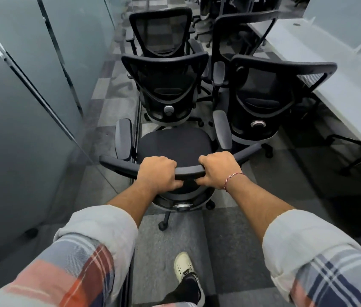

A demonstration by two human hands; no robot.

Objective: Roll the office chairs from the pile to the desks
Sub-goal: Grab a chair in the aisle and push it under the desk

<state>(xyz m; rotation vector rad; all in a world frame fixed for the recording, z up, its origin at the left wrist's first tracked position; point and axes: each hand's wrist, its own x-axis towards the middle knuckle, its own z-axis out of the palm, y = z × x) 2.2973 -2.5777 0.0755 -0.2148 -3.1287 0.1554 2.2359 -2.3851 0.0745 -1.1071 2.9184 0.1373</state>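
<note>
The person is standing behind the nearest office chair [175, 145], and both hands are gripping the top rail [189, 171] of its backrest: the left hand [157, 171] and the right hand [219, 168] are sitting close together near the rail's middle, fingers [208, 161] clamped over the top with the thumbs tucking underneath. Holding it there is likely giving a centred, even grip, so the castors should be tracking straight rather than swinging the chair sideways. The chair is standing on the carpeted floor [170, 240] in a narrow aisle, its seat facing the pile of chairs [164, 85] crowding just ahead, with a glass partition [20, 107] running along the left and the long white worktop [330, 69] running along the right. By the look of it, the chair is being steered by its back and is not yet sitting at a desk; the aisle is leaving little room, so its armrests [222, 131] are risking catching the neighbouring chair [261, 91] on the right. One shoe [184, 264] is stepping forward beneath the arms
</note>
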